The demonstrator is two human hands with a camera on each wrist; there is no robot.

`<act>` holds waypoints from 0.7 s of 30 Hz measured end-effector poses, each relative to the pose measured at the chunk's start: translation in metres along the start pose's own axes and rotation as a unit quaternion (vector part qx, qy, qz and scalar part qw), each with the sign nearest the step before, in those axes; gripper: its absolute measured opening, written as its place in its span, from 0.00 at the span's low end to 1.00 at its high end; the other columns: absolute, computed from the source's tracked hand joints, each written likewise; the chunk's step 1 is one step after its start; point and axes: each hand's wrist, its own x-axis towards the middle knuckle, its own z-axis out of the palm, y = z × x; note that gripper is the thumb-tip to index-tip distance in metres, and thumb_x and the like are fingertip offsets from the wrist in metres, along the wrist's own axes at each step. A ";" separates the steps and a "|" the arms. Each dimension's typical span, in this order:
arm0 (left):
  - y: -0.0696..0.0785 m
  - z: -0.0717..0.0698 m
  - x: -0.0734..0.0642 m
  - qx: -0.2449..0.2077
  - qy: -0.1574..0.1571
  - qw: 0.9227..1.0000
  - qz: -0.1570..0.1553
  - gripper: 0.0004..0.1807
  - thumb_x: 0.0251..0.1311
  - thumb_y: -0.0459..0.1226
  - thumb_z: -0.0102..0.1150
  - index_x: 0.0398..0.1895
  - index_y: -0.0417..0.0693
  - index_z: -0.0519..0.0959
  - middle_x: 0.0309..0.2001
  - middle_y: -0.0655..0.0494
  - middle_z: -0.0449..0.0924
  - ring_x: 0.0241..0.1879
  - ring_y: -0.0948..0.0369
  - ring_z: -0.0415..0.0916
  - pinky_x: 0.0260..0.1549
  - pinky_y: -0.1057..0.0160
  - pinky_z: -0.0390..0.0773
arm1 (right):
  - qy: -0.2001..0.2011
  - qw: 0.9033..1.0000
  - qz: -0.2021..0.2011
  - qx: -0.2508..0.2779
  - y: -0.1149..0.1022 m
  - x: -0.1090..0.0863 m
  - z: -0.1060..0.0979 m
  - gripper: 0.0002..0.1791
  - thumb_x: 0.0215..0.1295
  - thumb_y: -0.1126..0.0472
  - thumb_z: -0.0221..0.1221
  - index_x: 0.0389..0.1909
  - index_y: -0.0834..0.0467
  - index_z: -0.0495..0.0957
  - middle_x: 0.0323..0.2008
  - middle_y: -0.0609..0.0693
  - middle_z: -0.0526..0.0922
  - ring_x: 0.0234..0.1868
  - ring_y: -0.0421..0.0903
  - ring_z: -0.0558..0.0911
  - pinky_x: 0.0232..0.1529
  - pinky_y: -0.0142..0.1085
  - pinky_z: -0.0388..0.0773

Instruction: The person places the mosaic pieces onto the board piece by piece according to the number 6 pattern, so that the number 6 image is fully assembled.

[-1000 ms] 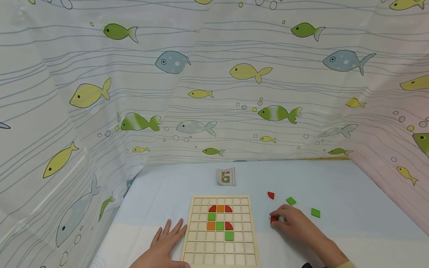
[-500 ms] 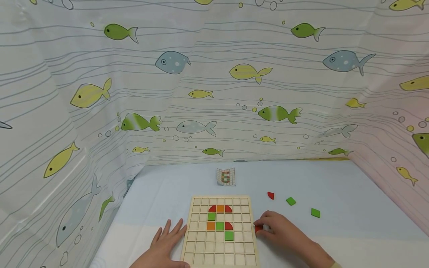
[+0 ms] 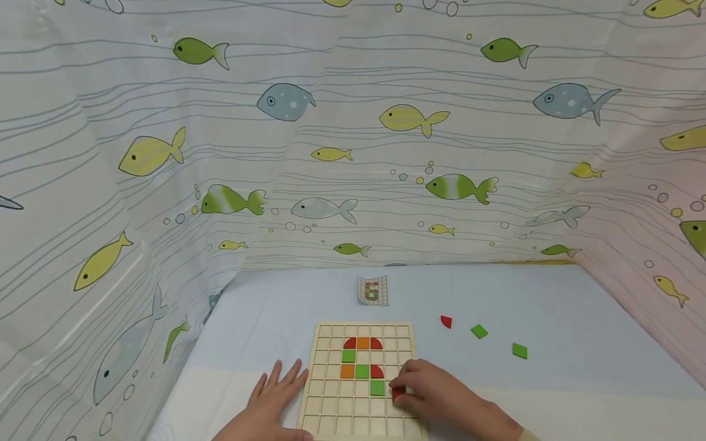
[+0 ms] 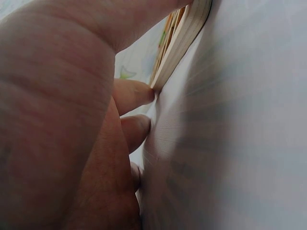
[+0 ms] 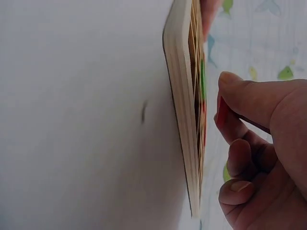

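A wooden grid board (image 3: 338,406) lies on the table, with red quarter-round, orange square and green square tiles in several of its cells. My right hand (image 3: 432,389) is over the board's right side and pinches a red tile (image 3: 398,394) between thumb and fingers. In the right wrist view, that red tile (image 5: 221,111) is held just above the board, apart from its surface. My left hand (image 3: 269,404) rests spread at the board's left edge. Seen from the left wrist, the thumb and a finger (image 4: 136,94) touch the board's side (image 4: 175,50).
Right of the board lie a loose red quarter-round tile (image 3: 447,321) and two green square tiles, one nearer (image 3: 479,331) and one farther right (image 3: 520,351). Behind the board sits a small printed pattern card (image 3: 372,291). A fish-print curtain (image 3: 386,202) encloses the table's back and sides.
My right hand has moved left with the red tile, from the table beside the board to over its right-hand cells. The left hand and the placed tiles stay where they were.
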 end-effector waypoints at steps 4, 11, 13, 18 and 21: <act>0.000 0.000 0.000 0.001 -0.002 1.000 0.000 0.61 0.43 0.65 0.70 0.75 0.39 0.60 0.76 0.38 0.51 0.72 0.28 0.34 0.61 0.24 0.38 | -0.011 1.000 -0.025 -0.011 -0.010 0.005 0.004 0.12 0.68 0.52 0.63 0.48 0.50 0.86 0.40 0.31 0.75 0.42 0.31 0.72 0.41 0.26 0.75; 0.000 0.000 0.001 -0.007 -0.003 1.000 -0.002 0.62 0.42 0.66 0.70 0.74 0.38 0.60 0.76 0.38 0.50 0.72 0.28 0.32 0.62 0.26 0.36 | 0.009 0.997 -0.062 -0.050 -0.018 0.014 0.015 0.10 0.64 0.53 0.67 0.45 0.47 0.87 0.37 0.31 0.74 0.40 0.30 0.71 0.40 0.23 0.73; 0.000 0.000 0.001 -0.007 -0.002 1.000 0.000 0.62 0.42 0.66 0.70 0.74 0.38 0.60 0.76 0.38 0.50 0.72 0.28 0.32 0.62 0.26 0.36 | 0.011 0.996 -0.066 -0.053 -0.019 0.015 0.017 0.09 0.64 0.54 0.67 0.44 0.46 0.87 0.37 0.31 0.74 0.40 0.30 0.71 0.40 0.23 0.73; 0.000 0.001 0.002 -0.008 -0.003 1.000 0.001 0.62 0.41 0.67 0.70 0.74 0.38 0.60 0.76 0.38 0.50 0.72 0.28 0.32 0.62 0.26 0.36 | 0.005 0.997 -0.059 -0.052 -0.021 0.018 0.020 0.10 0.63 0.54 0.68 0.45 0.46 0.88 0.36 0.30 0.74 0.39 0.29 0.70 0.39 0.23 0.72; 0.001 0.000 0.002 -0.005 -0.004 1.000 -0.002 0.62 0.41 0.67 0.69 0.74 0.38 0.60 0.76 0.38 0.50 0.72 0.28 0.32 0.62 0.26 0.36 | 0.004 0.997 -0.054 -0.049 -0.022 0.019 0.020 0.10 0.63 0.53 0.68 0.45 0.46 0.88 0.34 0.31 0.73 0.37 0.29 0.70 0.37 0.22 0.71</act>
